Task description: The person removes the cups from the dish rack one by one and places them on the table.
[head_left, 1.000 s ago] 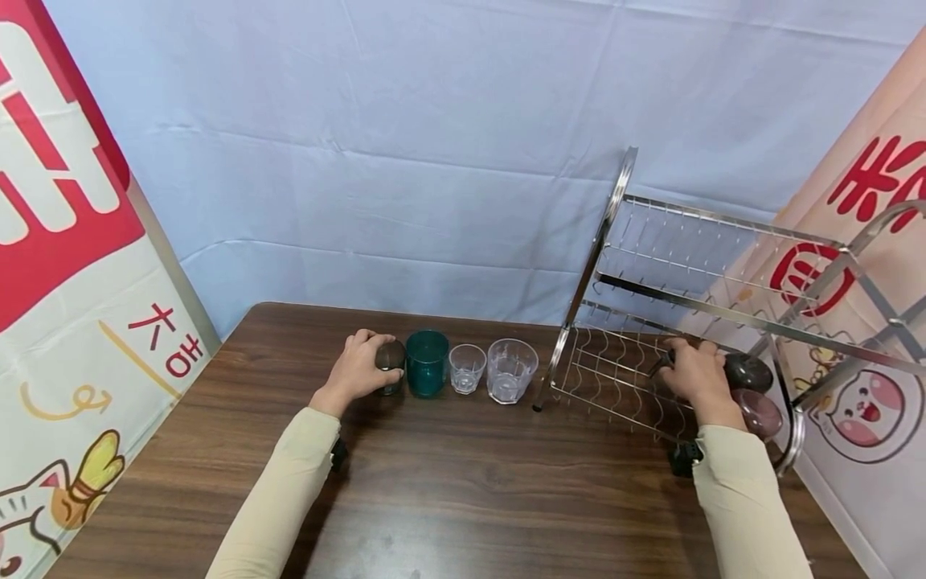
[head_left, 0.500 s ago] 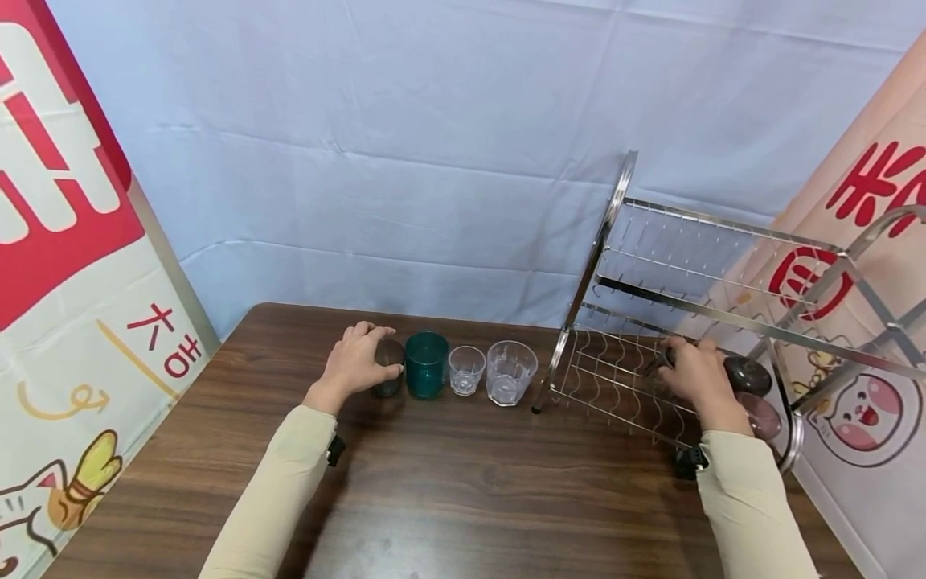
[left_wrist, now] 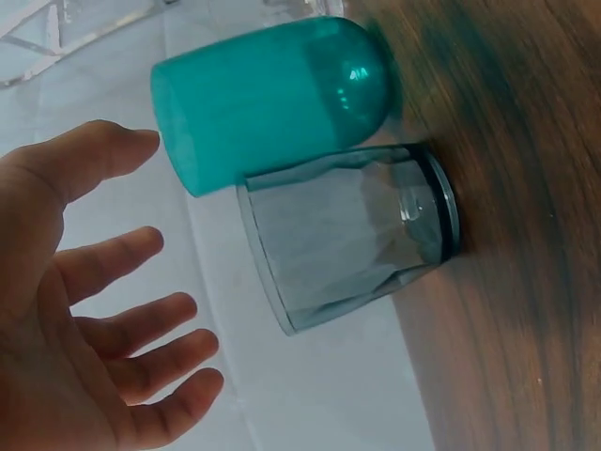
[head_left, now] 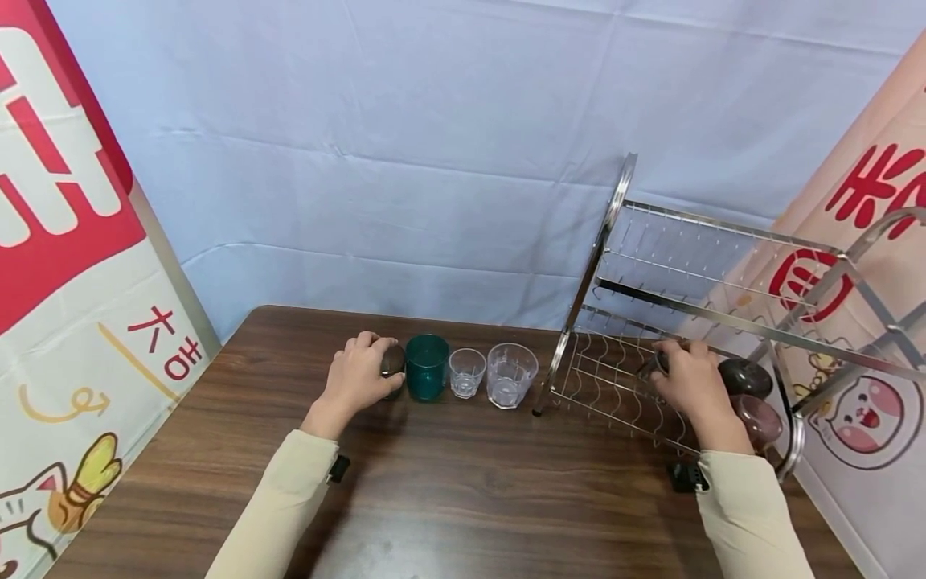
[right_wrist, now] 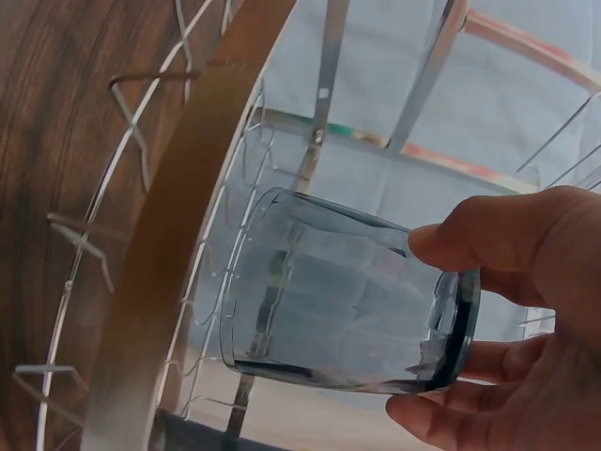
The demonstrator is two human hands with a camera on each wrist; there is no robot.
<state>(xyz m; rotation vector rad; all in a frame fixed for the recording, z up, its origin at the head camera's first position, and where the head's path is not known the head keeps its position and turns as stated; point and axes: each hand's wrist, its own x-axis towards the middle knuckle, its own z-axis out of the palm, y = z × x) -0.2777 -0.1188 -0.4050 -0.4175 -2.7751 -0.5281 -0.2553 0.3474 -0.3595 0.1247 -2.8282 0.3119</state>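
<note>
Where the right hand [head_left: 694, 382] works: thumb and fingers pinch the held grey glass [right_wrist: 338, 291] near its thick base, the mouth turned toward the wires of the rack [head_left: 683, 305], on its lower tier.
Rack wires: whether the rim bears fully on them is hard to tell, since the hand hides much of it from the head view.
What shifted on the rack: the right hand has moved slightly left over the last second, so more of the dark cup [head_left: 745, 377] shows; the pinkish cup [head_left: 755, 420] lies just in front of it.
Left hand [head_left: 360, 368]: fingers parted and loosely bent, holding nothing, beside the upright grey glass [left_wrist: 347, 240], having stayed near it throughout.
Table row: that upright glass stands next to the teal cup [head_left: 427, 366], then the small clear glass [head_left: 466, 371] and the larger clear glass [head_left: 510, 374].
Meaning: by my reading, the held glass is being seated, its release not yet made; the table row remains unracked.
</note>
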